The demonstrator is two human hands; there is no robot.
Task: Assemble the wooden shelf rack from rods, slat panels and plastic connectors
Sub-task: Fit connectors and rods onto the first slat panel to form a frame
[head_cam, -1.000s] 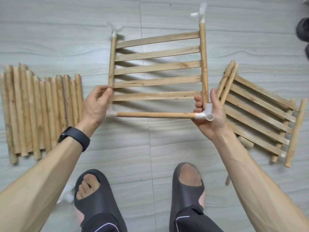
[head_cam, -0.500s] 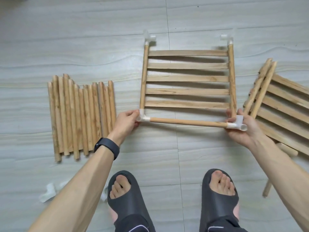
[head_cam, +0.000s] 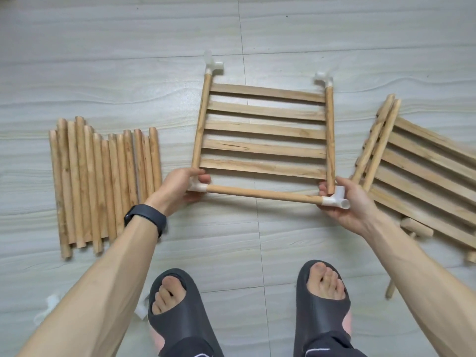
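Veined grey tiles (head_cam: pixel 103 73), slatted wooden panel (head_cam: pixel 265 130)

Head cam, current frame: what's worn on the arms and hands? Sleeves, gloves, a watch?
Left hand and right hand are bare: no gloves and no rings that I can see. No sleeves in view on either arm. The only item worn is a black band on the left wrist, watch or tracker style, plain with no readable markings.
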